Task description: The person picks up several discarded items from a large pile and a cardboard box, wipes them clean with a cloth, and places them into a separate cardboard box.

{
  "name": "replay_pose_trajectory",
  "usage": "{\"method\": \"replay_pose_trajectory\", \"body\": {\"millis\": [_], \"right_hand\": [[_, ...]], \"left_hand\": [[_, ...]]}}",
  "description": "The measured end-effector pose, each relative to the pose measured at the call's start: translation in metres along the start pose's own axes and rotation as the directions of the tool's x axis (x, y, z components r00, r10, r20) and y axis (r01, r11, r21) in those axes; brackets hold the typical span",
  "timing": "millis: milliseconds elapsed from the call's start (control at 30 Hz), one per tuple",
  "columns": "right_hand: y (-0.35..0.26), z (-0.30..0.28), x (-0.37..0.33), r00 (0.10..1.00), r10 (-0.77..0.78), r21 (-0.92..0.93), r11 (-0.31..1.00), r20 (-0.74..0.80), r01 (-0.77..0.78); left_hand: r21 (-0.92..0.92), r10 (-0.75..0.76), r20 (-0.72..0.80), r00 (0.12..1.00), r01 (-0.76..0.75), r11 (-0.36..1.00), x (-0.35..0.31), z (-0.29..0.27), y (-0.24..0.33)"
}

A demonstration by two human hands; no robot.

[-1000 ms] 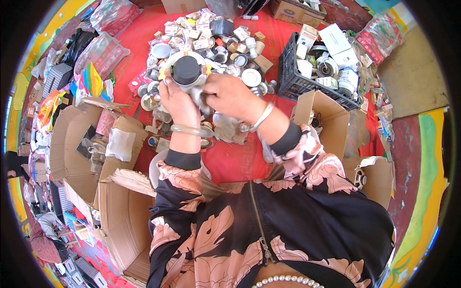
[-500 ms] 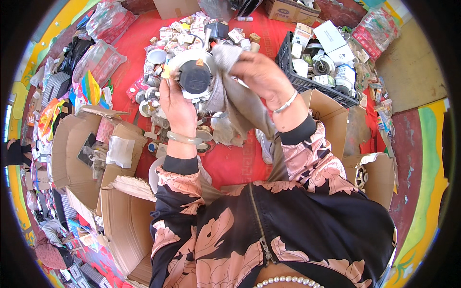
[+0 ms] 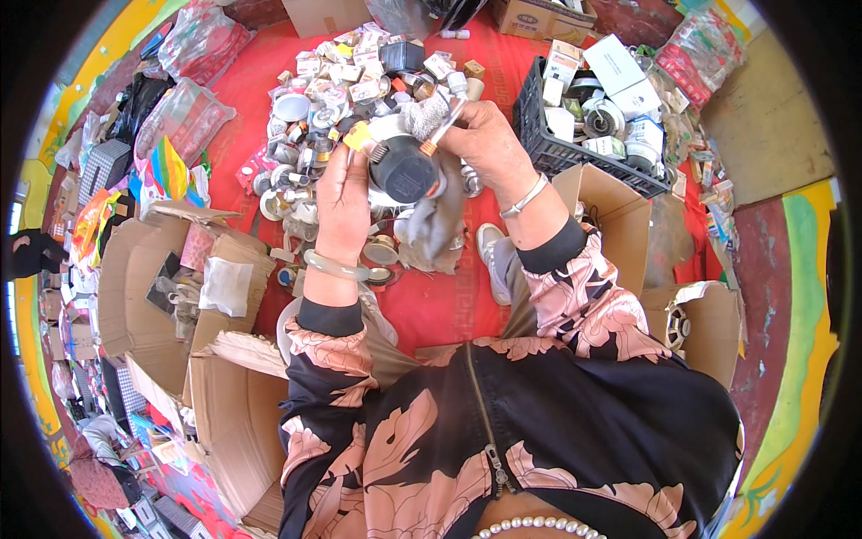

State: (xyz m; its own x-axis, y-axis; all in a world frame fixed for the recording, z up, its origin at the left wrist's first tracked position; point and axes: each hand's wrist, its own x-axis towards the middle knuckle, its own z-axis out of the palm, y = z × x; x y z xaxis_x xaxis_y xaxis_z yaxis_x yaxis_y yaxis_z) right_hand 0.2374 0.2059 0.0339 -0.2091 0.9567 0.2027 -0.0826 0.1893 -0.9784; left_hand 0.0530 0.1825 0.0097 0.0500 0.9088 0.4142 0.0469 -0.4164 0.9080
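Over the heap on the red cloth floor, I hold up a round recessed downlight (image 3: pixel 404 169) with a black back and coiled spring clips on its sides. My left hand (image 3: pixel 344 193) is closed on its left edge, beside a small yellow tag (image 3: pixel 358 136). My right hand (image 3: pixel 485 148) is closed on a grey rag (image 3: pixel 437 223), pressed against the far right rim next to a raised spring clip. Part of the rag hangs down, and its lower end is blurred. Those fingertips are partly hidden.
Beyond my hands lies a heap of lamps and small boxes (image 3: pixel 364 67). A black crate (image 3: pixel 588 163) of lamps and boxes stands at right. Open cardboard boxes (image 3: pixel 238 422) flank me on both sides. Plastic bags (image 3: pixel 184 117) lie at far left.
The downlight has tilted and shifted slightly right and down. My right hand has moved down, bringing the rag against the rim, and the right spring clip now stands raised.
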Motion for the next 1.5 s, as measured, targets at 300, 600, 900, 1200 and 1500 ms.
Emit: {"method": "replay_pose_trajectory", "body": {"millis": [300,600,900,1200,1500], "right_hand": [[0.001,-0.01,0.002,0.884,0.22,-0.054,0.975,0.413,-0.217],[0.005,0.002,0.004,0.92,0.183,-0.132,0.981,0.347,-0.145],[0.019,-0.008,0.015,0.848,0.302,-0.07,0.951,0.437,-0.302],[0.019,0.004,0.003,0.847,0.199,0.353,0.844,0.493,-0.403],[0.015,-0.026,0.011,0.983,0.147,-0.837,0.547,0.113,0.015]], "left_hand": [[0.056,-0.158,0.417,0.895,0.148,0.987,-0.007,-0.01,0.003],[-0.011,-0.237,0.393,0.888,0.263,0.965,-0.006,-0.019,-0.003],[-0.265,-0.219,0.105,0.97,0.239,0.934,-0.006,-0.018,0.004],[-0.55,-0.21,-0.037,0.977,0.156,0.821,-0.007,-0.027,-0.006],[-0.775,-0.145,-0.305,0.941,-0.157,0.612,0.008,-0.057,-0.014]]}}
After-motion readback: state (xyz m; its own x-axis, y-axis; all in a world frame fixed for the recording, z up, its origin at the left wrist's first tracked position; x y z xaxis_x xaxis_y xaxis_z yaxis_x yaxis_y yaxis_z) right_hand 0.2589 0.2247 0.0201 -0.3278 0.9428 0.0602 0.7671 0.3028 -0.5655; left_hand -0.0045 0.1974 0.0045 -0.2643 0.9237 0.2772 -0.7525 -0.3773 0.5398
